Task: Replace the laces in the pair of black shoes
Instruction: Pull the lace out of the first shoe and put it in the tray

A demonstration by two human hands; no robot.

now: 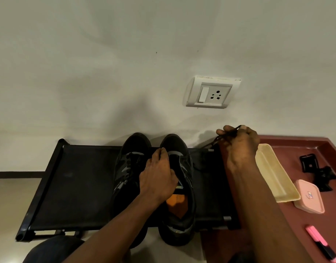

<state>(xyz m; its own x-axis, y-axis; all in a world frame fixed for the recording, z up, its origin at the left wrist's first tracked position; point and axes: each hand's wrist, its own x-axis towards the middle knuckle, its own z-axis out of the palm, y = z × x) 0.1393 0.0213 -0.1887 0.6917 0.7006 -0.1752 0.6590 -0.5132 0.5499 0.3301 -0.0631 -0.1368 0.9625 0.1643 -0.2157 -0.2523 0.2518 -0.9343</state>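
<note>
Pinching thin black lace (213, 142) w/ R hand (239, 149) | L hand (159, 175) gripping matte shoe (174, 144) at tongue

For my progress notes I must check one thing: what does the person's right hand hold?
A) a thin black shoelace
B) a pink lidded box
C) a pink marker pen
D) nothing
A: the right hand pinches a thin black shoelace in its fingers, raised near the wall, while the left hand holds one black shoe.

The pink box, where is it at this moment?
Head view, right side: the pink box sits on the reddish-brown surface, right by the near end of the cream tray, beyond the pink highlighter.
</note>
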